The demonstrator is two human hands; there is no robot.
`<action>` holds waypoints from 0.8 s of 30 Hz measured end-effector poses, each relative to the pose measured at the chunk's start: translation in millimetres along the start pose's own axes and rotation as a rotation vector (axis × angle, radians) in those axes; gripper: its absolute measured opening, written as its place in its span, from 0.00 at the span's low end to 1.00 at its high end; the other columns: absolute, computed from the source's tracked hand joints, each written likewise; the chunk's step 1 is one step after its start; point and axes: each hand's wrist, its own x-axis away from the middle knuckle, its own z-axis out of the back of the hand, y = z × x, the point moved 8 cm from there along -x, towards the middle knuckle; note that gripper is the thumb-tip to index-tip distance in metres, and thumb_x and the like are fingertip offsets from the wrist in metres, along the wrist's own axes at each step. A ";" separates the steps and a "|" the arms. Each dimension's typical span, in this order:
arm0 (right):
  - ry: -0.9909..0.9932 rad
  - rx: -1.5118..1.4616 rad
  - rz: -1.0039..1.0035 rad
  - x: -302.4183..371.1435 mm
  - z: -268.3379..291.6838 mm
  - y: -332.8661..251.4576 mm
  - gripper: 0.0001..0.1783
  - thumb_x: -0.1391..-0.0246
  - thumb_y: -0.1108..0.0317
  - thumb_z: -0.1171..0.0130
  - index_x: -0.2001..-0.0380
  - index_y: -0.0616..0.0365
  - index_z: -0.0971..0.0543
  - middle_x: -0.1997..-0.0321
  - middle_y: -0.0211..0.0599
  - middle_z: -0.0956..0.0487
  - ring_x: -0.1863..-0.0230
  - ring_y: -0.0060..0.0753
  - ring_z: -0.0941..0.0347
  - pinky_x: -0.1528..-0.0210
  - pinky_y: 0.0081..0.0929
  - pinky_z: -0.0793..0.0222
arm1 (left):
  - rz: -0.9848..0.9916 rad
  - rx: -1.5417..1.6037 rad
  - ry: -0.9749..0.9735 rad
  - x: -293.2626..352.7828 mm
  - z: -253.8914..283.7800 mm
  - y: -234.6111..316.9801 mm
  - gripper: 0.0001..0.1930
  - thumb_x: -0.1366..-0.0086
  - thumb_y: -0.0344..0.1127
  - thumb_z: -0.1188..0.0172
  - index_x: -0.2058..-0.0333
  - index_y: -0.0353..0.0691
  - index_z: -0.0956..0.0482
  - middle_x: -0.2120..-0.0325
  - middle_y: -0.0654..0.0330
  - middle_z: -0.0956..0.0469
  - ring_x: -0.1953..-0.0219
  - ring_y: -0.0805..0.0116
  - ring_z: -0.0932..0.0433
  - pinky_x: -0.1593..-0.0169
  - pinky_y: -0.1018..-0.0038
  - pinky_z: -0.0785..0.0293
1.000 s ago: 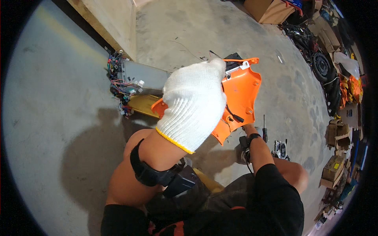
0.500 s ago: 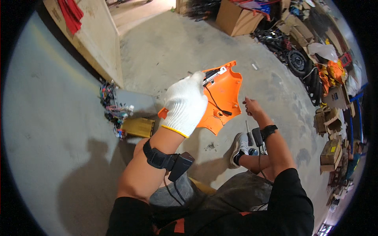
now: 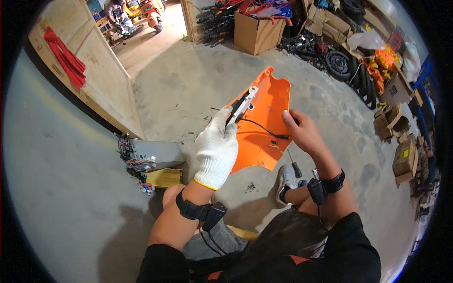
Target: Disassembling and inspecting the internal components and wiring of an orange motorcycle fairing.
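An orange plastic vehicle body panel (image 3: pixel 264 146) is held up in front of me, its hollow inner side facing me. A silvery metal bracket (image 3: pixel 244 104) sits along its left edge, and from there a thin black cable (image 3: pixel 264 131) with a plug on its end runs across the panel. My left hand (image 3: pixel 217 146), in a white knitted glove, grips the left edge by the bracket. My bare right hand (image 3: pixel 304 132) is closed on the right edge, thumb on the inner face and fingers hidden behind. Below it, a screwdriver (image 3: pixel 296 168) lies on the floor beside my shoe.
To the left, wire connectors (image 3: pixel 134 158) hang over a grey bin (image 3: pixel 158 153) near a yellow box (image 3: pixel 164 178). A door (image 3: pixel 89 52) stands ajar beyond. Cardboard boxes (image 3: pixel 257 33), a wheel (image 3: pixel 338 65) and other parts line the far and right sides. Through the doorway, a person (image 3: pixel 115 14) sits near scooters.
My right hand has come up from beside the panel and taken hold of its right edge. The panel has tilted in my left hand, and the view now takes in more of the doorway.
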 end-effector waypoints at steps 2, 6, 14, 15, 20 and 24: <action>0.024 -0.019 -0.054 3.0 -2.5 2.6 0.26 0.36 0.50 0.48 0.65 0.69 0.22 0.78 0.43 0.25 0.76 0.30 0.31 0.71 0.31 0.33 | -0.037 0.098 0.051 -1.6 -0.2 -3.9 0.17 0.35 0.30 0.43 0.47 0.40 0.25 0.62 0.51 0.18 0.64 0.62 0.19 0.58 0.71 0.24; 0.163 0.145 0.083 0.2 12.7 1.3 0.21 0.39 0.55 0.45 0.72 0.66 0.22 0.80 0.53 0.28 0.80 0.47 0.31 0.74 0.36 0.34 | 0.010 0.446 0.000 0.3 -22.8 -17.4 0.16 0.35 0.27 0.41 0.50 0.28 0.25 0.62 0.59 0.20 0.65 0.75 0.23 0.60 0.80 0.26; 0.025 0.275 0.289 -8.2 31.9 -2.2 0.18 0.41 0.62 0.44 0.79 0.66 0.27 0.81 0.54 0.31 0.79 0.57 0.33 0.74 0.42 0.36 | 0.468 0.815 -0.233 4.0 -25.8 -43.8 0.29 0.33 0.52 0.42 0.45 0.33 0.32 0.49 0.50 0.26 0.48 0.56 0.26 0.45 0.62 0.26; 0.019 0.261 0.279 -7.0 32.0 -0.8 0.18 0.41 0.62 0.44 0.79 0.66 0.27 0.81 0.54 0.31 0.79 0.57 0.33 0.74 0.42 0.36 | 0.395 0.845 -0.268 1.4 -28.3 -39.0 0.31 0.33 0.53 0.43 0.43 0.33 0.34 0.48 0.50 0.27 0.46 0.57 0.27 0.45 0.62 0.27; -0.245 0.131 0.445 9.6 12.4 -9.1 0.19 0.39 0.66 0.44 0.80 0.67 0.32 0.83 0.48 0.37 0.81 0.47 0.40 0.75 0.38 0.42 | 0.234 0.852 -0.648 9.2 -61.4 -11.9 0.42 0.35 0.58 0.42 0.36 0.30 0.43 0.43 0.51 0.32 0.41 0.62 0.31 0.37 0.66 0.35; -0.306 0.039 0.436 9.8 5.6 -18.2 0.20 0.39 0.64 0.45 0.81 0.66 0.30 0.83 0.52 0.35 0.81 0.52 0.38 0.76 0.40 0.41 | 0.352 1.042 -0.753 20.1 -63.9 -5.5 0.49 0.43 0.62 0.34 0.35 0.34 0.44 0.43 0.55 0.32 0.41 0.65 0.33 0.37 0.67 0.36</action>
